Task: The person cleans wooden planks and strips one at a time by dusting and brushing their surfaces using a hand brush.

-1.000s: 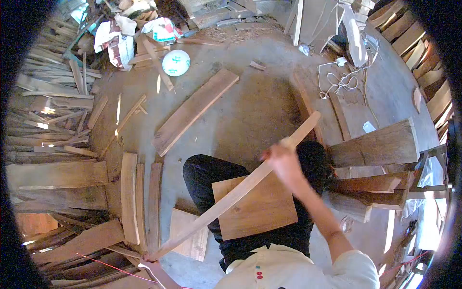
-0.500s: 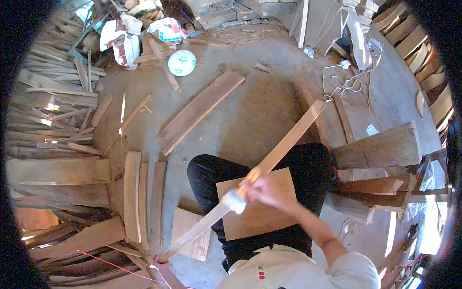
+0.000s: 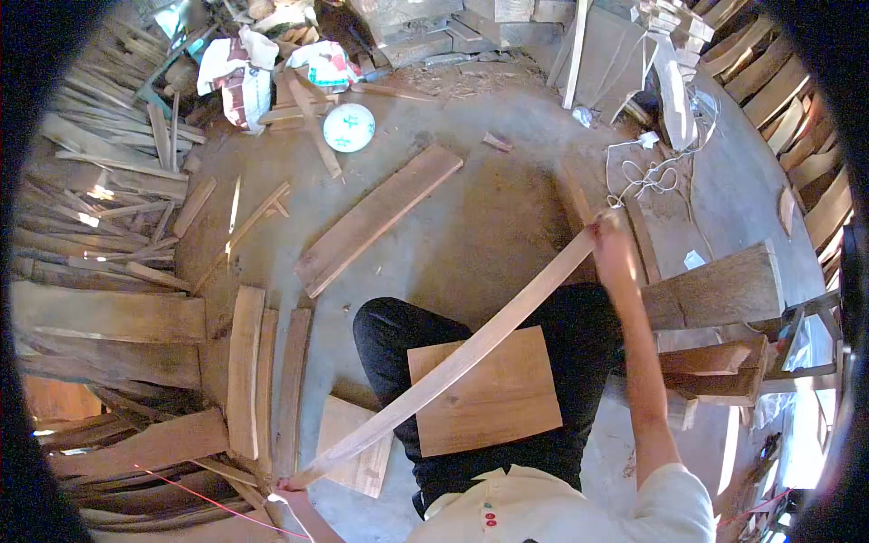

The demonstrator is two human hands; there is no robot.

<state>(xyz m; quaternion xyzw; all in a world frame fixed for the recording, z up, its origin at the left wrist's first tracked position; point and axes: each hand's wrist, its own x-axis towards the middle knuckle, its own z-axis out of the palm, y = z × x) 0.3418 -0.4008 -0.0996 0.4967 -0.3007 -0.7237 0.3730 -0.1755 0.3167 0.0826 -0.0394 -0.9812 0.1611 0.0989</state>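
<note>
A long narrow wooden strip (image 3: 453, 362) runs diagonally over my lap from lower left to upper right. Its lower end is in my left hand (image 3: 291, 489), fingers closed round it. My right hand (image 3: 612, 242) is closed at the strip's upper end, slightly blurred; a small pale object shows at its fingers, too unclear to name. Beneath the strip, a flat square board (image 3: 489, 394) lies across my thighs. Another pale board (image 3: 358, 448) rests on the floor beside my left leg, partly under the strip.
A wide plank (image 3: 380, 217) lies on the floor ahead, near a white ball-like object (image 3: 348, 128). Upright-looking boards (image 3: 246, 371) stand left. Thick planks (image 3: 715, 285) jut in from the right. A white cable (image 3: 650, 176) is coiled upper right. Stacked wood lines both sides.
My right hand has slid from the middle of the strip up to its far end, with the arm stretched out. My left hand still grips the lower end. The view has shifted slightly.
</note>
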